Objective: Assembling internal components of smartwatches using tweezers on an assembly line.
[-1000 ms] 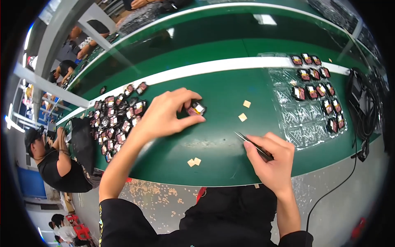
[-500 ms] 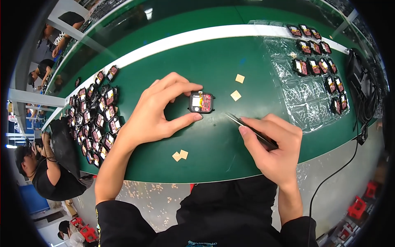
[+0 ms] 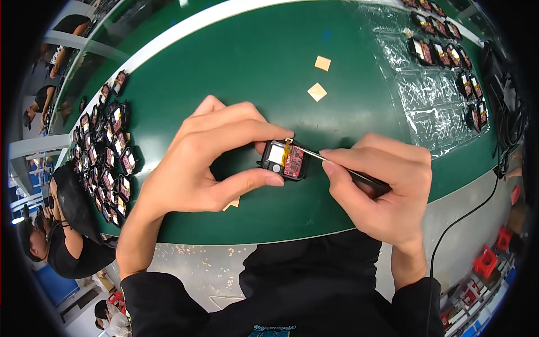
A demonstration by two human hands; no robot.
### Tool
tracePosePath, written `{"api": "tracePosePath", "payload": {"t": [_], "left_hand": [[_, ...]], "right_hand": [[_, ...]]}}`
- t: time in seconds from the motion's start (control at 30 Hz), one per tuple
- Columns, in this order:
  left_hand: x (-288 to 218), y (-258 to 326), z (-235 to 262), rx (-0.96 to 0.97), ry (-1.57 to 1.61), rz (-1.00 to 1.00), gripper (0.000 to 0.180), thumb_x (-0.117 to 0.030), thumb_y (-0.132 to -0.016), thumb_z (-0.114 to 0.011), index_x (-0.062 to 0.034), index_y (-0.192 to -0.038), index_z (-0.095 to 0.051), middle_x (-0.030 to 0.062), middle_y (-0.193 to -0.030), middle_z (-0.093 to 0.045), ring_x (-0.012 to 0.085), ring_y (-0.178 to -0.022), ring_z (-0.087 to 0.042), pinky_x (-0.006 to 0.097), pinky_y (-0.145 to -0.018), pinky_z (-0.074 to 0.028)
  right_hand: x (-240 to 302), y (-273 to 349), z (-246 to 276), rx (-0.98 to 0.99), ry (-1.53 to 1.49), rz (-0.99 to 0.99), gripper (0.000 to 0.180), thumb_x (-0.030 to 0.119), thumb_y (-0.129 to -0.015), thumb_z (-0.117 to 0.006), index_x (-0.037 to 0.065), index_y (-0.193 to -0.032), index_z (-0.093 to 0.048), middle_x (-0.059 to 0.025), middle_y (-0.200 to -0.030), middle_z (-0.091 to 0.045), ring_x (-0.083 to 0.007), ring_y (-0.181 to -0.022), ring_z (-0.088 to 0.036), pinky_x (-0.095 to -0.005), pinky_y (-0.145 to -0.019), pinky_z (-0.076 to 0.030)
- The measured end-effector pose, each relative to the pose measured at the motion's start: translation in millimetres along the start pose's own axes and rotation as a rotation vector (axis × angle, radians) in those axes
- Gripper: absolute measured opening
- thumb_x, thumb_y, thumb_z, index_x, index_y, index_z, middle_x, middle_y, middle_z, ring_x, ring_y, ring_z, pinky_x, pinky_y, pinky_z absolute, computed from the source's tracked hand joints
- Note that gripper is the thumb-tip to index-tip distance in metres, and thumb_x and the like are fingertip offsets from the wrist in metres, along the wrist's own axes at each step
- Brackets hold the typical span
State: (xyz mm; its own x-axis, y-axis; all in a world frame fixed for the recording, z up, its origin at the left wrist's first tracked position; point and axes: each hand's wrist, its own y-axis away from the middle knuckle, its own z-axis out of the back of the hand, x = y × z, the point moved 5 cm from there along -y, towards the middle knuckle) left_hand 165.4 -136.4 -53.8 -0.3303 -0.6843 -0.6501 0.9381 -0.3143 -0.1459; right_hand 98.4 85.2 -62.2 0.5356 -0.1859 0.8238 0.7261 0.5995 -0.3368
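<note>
Between the thumb and fingers of my left hand is a small black smartwatch case, its inside facing up. A white block, yellow tape, a red circuit board and a silver round part show in it. My right hand pinches a pair of dark-handled tweezers. Their thin metal tips touch or hover just over the case's upper edge, beside the yellow tape; contact is too small to tell. Part of a tan square shows below my left hand.
Many similar watch cases lie heaped at the left of the green table. On the right, a clear plastic tray holds more cases. Two tan squares lie farther back. A black cable hangs at the right; people sit at the far left.
My right hand has brought the tweezer tips up to the watch case. The case is now slightly tilted in my left hand. The whole view has shifted.
</note>
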Motion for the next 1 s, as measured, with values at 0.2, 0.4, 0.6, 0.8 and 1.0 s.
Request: {"api": "tracePosePath", "payload": {"t": [0.2, 0.4, 0.6, 0.8, 1.0], "left_hand": [[2, -1, -2, 0.000, -0.024, -0.001, 0.063, -0.035, -0.070, -0.099, 0.0006, -0.120, -0.083, 0.0084, -0.096, -0.077, 0.0203, -0.083, -0.064, 0.035, -0.080, -0.037], [5, 1, -2, -0.007, -0.054, -0.023, 0.069, -0.040, -0.067, -0.099, 0.0001, -0.121, -0.083, 0.0069, -0.091, -0.075, 0.0190, -0.078, -0.059, 0.034, -0.078, -0.037], [2, -2, -1, -0.047, -0.020, 0.033, 0.064, -0.039, -0.067, -0.099, -0.0032, -0.118, -0.083, 0.0024, -0.083, -0.068, 0.0150, -0.069, -0.043, 0.031, -0.071, -0.035], [4, -2, -2, -0.053, -0.041, 0.023, 0.062, -0.038, -0.067, -0.099, -0.0033, -0.116, -0.083, 0.0029, -0.085, -0.070, 0.0147, -0.070, -0.046, 0.031, -0.070, -0.035], [6, -1, 0, -0.032, -0.024, -0.005, 0.063, -0.039, -0.067, -0.098, -0.0023, -0.117, -0.083, 0.0042, -0.088, -0.072, 0.0146, -0.070, -0.048, 0.032, -0.070, -0.034]], "right_hand": [[0, -3, -5, 0.038, 0.025, 0.010, 0.015, -0.006, -0.081, -0.083, 0.000, -0.095, -0.086, -0.0029, -0.065, -0.065, -0.0077, -0.049, -0.050, -0.0259, -0.047, -0.033], [-2, -3, -8, 0.024, 0.043, 0.042, 0.017, -0.006, -0.080, -0.083, 0.000, -0.095, -0.086, -0.0026, -0.065, -0.065, -0.0073, -0.049, -0.049, -0.0258, -0.047, -0.032], [3, 1, -1, -0.040, 0.117, 0.093, 0.026, -0.007, -0.076, -0.086, 0.001, -0.101, -0.088, -0.0018, -0.069, -0.066, -0.0055, -0.048, -0.047, -0.0248, -0.046, -0.030], [4, 2, -4, -0.049, 0.184, 0.152, 0.033, -0.007, -0.072, -0.087, 0.002, -0.104, -0.089, -0.0010, -0.075, -0.067, -0.0052, -0.049, -0.046, -0.0245, -0.046, -0.031], [0, 3, -11, -0.060, 0.152, 0.203, 0.031, -0.009, -0.074, -0.086, 0.001, -0.104, -0.088, -0.0023, -0.074, -0.067, -0.0078, -0.053, -0.055, -0.0253, -0.046, -0.035]]}}
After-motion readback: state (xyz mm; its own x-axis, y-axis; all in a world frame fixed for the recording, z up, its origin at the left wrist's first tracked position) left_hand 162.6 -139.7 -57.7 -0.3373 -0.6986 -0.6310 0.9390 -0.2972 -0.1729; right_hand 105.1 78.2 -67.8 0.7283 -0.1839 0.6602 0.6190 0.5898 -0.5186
